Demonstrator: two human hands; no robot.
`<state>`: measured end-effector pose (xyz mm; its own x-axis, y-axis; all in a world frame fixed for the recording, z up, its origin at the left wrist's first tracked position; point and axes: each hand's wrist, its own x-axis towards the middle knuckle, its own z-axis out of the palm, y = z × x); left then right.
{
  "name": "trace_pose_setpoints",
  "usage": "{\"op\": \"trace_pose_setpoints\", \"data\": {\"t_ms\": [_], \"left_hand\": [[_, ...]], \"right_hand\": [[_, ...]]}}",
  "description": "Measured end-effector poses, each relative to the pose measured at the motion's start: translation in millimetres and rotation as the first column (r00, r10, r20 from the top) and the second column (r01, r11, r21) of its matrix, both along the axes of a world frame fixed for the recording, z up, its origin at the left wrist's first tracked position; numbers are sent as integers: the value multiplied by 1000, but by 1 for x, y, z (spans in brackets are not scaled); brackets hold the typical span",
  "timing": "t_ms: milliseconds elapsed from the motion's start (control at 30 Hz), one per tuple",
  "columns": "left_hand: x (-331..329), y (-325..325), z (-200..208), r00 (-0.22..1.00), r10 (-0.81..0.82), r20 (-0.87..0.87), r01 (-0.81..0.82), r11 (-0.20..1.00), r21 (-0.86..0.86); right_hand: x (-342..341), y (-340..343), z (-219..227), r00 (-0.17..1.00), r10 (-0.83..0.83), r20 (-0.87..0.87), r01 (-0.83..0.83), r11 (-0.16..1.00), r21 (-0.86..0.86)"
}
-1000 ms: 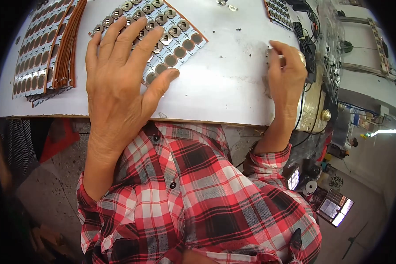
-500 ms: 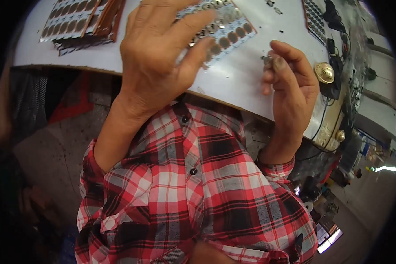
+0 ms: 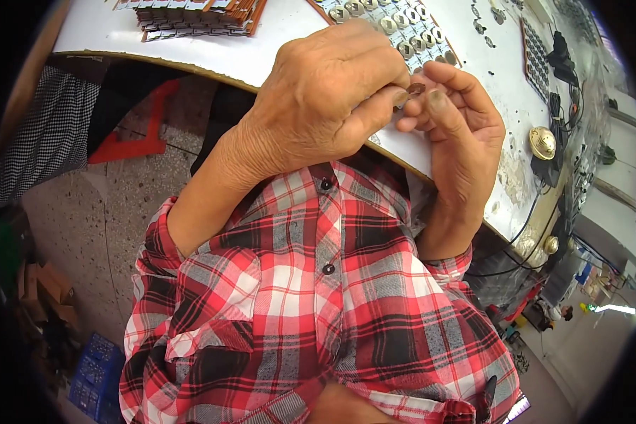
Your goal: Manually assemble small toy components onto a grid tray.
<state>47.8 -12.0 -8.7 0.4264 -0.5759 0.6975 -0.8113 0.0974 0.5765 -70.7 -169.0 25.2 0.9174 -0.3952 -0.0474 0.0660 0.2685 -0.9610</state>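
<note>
My left hand (image 3: 336, 95) and my right hand (image 3: 466, 127) meet fingertip to fingertip above the table's near edge. Between the right thumb and fingers sits a small brownish round piece (image 3: 417, 90), its details too small to make out. The left thumb and forefinger are pinched together against it; whatever they grip is mostly hidden. Just beyond the hands lies a panel (image 3: 442, 51) with rows of shiny round metal parts (image 3: 417, 44) set on it.
A stack of orange-edged panels (image 3: 198, 21) stands at the far left of the white table (image 3: 261, 65). Small loose metal parts (image 3: 479, 28) lie beyond the panel. To the right are a dark panel of round parts (image 3: 535, 60), a brass-coloured dome (image 3: 542, 143) and black cables (image 3: 562, 106).
My left hand has moved right and nearer from over the panel to my right fingertips. The right hand stays raised with its small piece. The view has shifted, showing the table farther up.
</note>
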Motion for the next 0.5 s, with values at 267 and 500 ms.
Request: {"op": "trace_pose_setpoints", "data": {"t_ms": [267, 500], "left_hand": [[9, 11, 37, 977, 111, 182, -126, 989, 75], [21, 1, 20, 982, 92, 164, -139, 943, 301]], "right_hand": [[0, -5, 3, 1000, -24, -18, 23, 996, -84], [1, -7, 11, 984, -48, -173, -56, 831, -553]]}}
